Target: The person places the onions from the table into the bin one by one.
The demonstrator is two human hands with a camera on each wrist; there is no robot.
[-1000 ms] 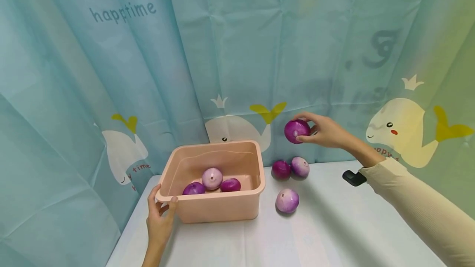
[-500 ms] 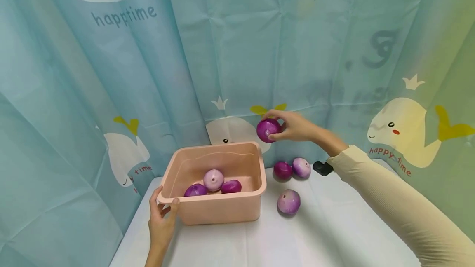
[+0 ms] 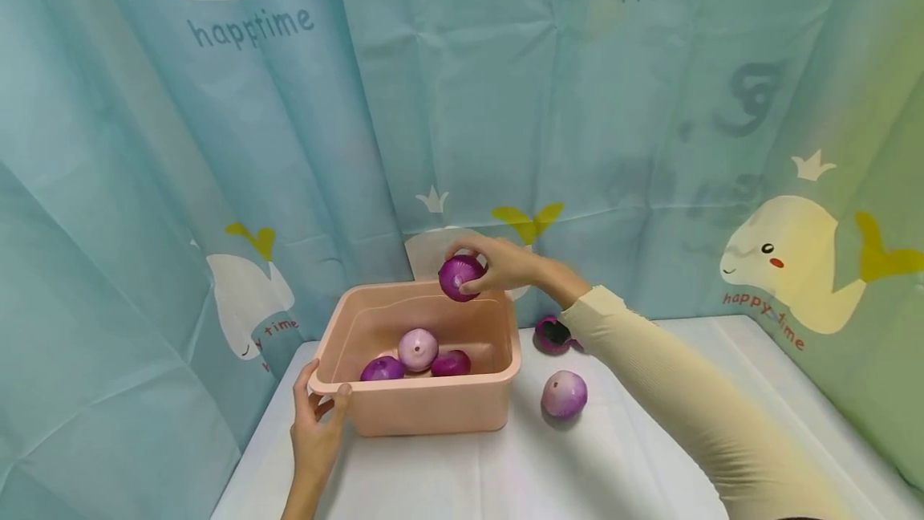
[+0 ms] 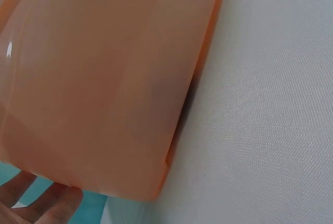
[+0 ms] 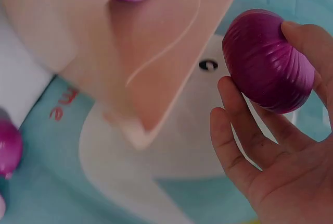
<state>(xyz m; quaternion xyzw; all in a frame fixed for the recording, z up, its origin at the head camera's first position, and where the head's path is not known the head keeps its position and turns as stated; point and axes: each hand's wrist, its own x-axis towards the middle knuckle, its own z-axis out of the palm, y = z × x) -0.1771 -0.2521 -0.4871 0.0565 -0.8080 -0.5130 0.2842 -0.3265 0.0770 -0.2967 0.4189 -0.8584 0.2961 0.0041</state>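
My right hand (image 3: 505,262) pinches a purple onion (image 3: 458,279) between thumb and fingers, above the back right part of a pink plastic bin (image 3: 433,409). In the right wrist view the same onion (image 5: 265,62) shows its glossy ribbed skin, clear of the bin's corner. My left hand (image 3: 316,432) grips the bin's front left corner by the rim; its fingers (image 4: 62,203) show at the bin's side in the left wrist view. Inside the bin lie a pale onion (image 3: 418,350) and two darker ones, a purple onion (image 3: 382,368) and a magenta onion (image 3: 451,363).
Right of the bin a pale purple onion (image 3: 565,395) lies on the white table (image 3: 621,472). Behind it a dark onion (image 3: 550,335) is partly hidden by the black wrist camera (image 3: 556,331) and sleeve. A blue whale-print curtain (image 3: 462,103) hangs at the back and sides.
My right hand has carried the onion leftward from beyond the bin's right side to over the bin, and slightly lower at the end. The left hand has kept its grip on the bin.
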